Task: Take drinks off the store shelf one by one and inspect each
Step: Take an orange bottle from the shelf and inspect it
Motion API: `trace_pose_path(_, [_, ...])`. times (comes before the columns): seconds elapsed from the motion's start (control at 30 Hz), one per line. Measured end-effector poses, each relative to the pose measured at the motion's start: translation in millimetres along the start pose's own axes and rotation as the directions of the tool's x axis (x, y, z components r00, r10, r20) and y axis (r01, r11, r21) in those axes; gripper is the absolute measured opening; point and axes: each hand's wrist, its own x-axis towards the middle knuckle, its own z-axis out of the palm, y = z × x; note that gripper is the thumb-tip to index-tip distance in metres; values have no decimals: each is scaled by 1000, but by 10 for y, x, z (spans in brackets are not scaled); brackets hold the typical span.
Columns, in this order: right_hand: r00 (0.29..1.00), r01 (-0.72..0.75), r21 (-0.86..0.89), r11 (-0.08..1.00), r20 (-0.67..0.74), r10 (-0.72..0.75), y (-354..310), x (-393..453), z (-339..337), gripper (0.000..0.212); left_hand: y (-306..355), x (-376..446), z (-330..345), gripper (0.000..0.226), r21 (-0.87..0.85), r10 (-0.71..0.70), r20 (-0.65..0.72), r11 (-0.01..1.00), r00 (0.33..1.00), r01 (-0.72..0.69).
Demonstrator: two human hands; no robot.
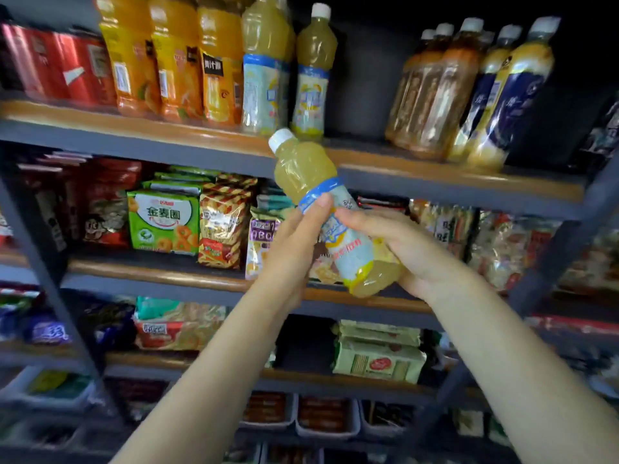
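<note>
A pale yellow drink bottle (306, 169) with a white cap and a light blue label hangs tilted in front of the shelves, cap up and to the left. My left hand (294, 242) holds it from the left at the label's top, thumb on the blue band. My right hand (407, 249) grips its lower half from the right, fingers curled round the label. Two matching bottles (313, 72) stand on the top shelf (201, 133) just above, beside orange juice bottles (174, 58).
Red cans (57, 61) stand at the top left. Amber tea bottles (432, 88) and dark blue-labelled bottles (509, 92) stand at the top right, with a gap between them and the yellow ones. Snack packs (164, 222) fill the lower shelves.
</note>
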Motion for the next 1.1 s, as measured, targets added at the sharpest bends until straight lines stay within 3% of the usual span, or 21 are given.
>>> trace_pose_path(0.13, [976, -198, 222, 955, -40, 212, 555, -123, 119, 33, -383, -347, -103, 32, -97, -126, -54, 988, 991, 120])
trace_pose_path(0.2, [957, -224, 212, 951, -136, 255, 838, -192, 122, 31, -520, -458, -143, 37, -177, -195, -101, 968, 976, 175])
trace_pose_path(0.3, [936, -114, 16, 993, -335, 112, 1191, -338, 53, 35, -666, -526, -222, 42, -193, -296, -193, 946, 935, 260])
trace_pose_path(0.43, [981, 73, -208, 975, -160, -108, 1455, -546, 15, 26, -841, -587, -334, 36, -117, -400, -281, 917, 872, 383])
trace_pose_path(0.53, [965, 113, -354, 928, -184, -188, 1626, -563, -38, 13, -948, -668, -299, 37, -56, -451, -274, 889, 849, 454])
trace_pose_path(0.6, [964, 63, -290, 955, -229, -134, 1714, -574, -105, 19, -1017, -722, -233, 41, -52, -486, -250, 871, 837, 489])
trace_pose_path(0.73, [960, -19, 53, 998, -277, 33, 1850, -665, -256, 17, -1146, -772, -59, 36, -78, -546, -218, 836, 809, 543])
trace_pose_path(0.9, [955, -48, 126, 991, -285, 82, 2046, -810, -501, 25, -1325, -780, 170, 46, 0, -531, -199, 840, 823, 542])
trace_pose_path(1.1, [945, -89, 52, 995, -311, 101, 2301, -909, -638, 52, -1518, -798, 348, 48, 116, -511, -153, 841, 846, 529])
